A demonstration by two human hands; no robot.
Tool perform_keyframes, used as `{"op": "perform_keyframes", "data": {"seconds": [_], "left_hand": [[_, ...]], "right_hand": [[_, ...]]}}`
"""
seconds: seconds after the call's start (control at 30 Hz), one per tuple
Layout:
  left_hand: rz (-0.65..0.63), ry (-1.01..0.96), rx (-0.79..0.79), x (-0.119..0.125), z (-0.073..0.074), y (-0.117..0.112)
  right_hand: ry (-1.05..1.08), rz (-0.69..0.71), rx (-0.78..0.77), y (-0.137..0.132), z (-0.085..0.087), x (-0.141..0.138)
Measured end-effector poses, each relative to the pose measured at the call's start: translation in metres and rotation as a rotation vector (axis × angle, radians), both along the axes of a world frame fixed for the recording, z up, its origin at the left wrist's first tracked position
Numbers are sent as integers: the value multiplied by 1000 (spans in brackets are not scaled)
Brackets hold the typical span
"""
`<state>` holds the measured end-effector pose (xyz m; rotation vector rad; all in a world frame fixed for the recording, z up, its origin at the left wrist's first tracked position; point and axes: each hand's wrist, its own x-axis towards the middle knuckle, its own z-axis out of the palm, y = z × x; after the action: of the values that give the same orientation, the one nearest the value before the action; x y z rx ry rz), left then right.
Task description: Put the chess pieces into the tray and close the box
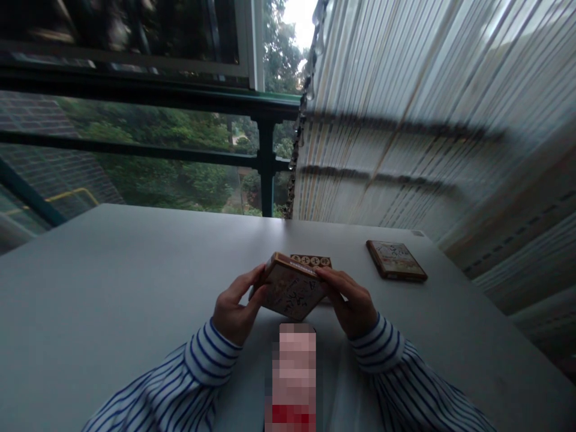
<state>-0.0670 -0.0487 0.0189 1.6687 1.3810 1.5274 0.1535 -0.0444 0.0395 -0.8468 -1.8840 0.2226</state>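
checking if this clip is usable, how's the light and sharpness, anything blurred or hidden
Head view: backlit by daylight, the table looks dim and the held box's near face is shaded; head view: the sky is blown out white; head view: the curtain looks soft and stretched towards the right; head view: pixelation hides detail below the box.
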Motion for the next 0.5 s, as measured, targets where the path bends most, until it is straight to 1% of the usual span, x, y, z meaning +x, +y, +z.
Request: {"op": "perform_keyframes", "data": {"seconds": [0.17, 0.43, 0.5], "left_hand": [[-49, -35, 15, 1, 5, -3], [-14, -40, -11, -3, 9, -3], [-24, -52, -15, -2, 8, -3]], "right_hand": [[-33, 56, 23, 0, -1, 1], [-78, 54, 40, -3, 3, 0], [-87, 64, 57, -4, 5, -2]]}}
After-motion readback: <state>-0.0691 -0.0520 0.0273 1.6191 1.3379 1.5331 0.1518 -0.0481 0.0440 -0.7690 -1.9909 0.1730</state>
